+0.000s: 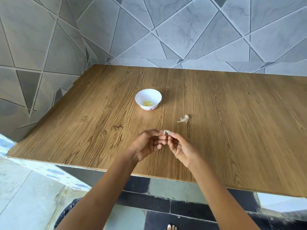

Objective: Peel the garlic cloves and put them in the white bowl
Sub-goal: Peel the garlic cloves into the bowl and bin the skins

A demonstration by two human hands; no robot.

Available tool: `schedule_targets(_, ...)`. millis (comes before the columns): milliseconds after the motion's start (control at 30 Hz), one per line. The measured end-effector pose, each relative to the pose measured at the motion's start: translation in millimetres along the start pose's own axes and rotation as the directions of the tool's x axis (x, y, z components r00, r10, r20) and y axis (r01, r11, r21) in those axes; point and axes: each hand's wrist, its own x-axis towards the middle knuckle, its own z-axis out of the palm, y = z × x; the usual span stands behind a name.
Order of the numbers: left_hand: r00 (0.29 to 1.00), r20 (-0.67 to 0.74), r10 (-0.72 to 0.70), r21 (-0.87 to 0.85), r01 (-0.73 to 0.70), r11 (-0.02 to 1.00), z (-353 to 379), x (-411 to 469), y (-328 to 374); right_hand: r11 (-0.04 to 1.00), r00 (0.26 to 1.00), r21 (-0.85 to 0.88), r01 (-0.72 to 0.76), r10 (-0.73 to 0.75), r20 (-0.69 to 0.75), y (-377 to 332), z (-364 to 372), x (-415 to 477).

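Observation:
A small garlic clove (166, 132) with pale papery skin is pinched between the fingertips of both hands, just above the wooden table. My left hand (147, 145) and my right hand (180, 147) meet at the clove, fingers curled. The white bowl (148, 95) with a scalloped rim stands farther back on the table, holding several peeled yellowish cloves (147, 103). It is well apart from both hands.
A scrap of garlic skin (183, 119) lies on the wooden table (232, 130) to the right of the bowl. Tiled walls close the table at the back and left. The table's front edge runs just under my forearms, with tiled floor below.

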Motion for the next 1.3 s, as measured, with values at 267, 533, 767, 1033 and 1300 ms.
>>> schedule_targets(267, 0.882, -0.013, 0.471, 0.917, -0.178, 0.358, -19.7, 8.1, -14.2, 0.816, 0.924, -0.478, 0.325, -0.382, -0.022, 7.4, -14.5, 2.2)
schedule_targets(533, 0.956, -0.031, 0.291, 0.479, -0.241, 0.844, -5.4, 5.1, -2.5, 0.713, 0.878, -0.547, 0.439, -0.469, 0.094, 9.7, -16.5, 4.8)
schedule_targets(767, 0.942, 0.049, 0.332, 0.647, -0.283, 0.708, -3.6, 4.5, 0.5, 0.665, 0.884, -0.602, 0.442, -0.435, 0.169, 5.5, -20.0, 4.5)
schedule_targets(1033, 0.978, -0.163, 0.131, 0.439, -0.047, 0.897, -3.7, 4.6, -4.3, 0.475, 0.804, -0.675, 0.564, -0.502, 0.319, 2.9, -26.4, 4.7)
schedule_targets(1300, 0.824, -0.068, 0.562, 0.845, -0.252, 0.471, -8.9, 5.4, -6.9, 0.609, 0.856, -0.620, 0.494, -0.465, 0.225, 7.1, -26.5, 5.6)
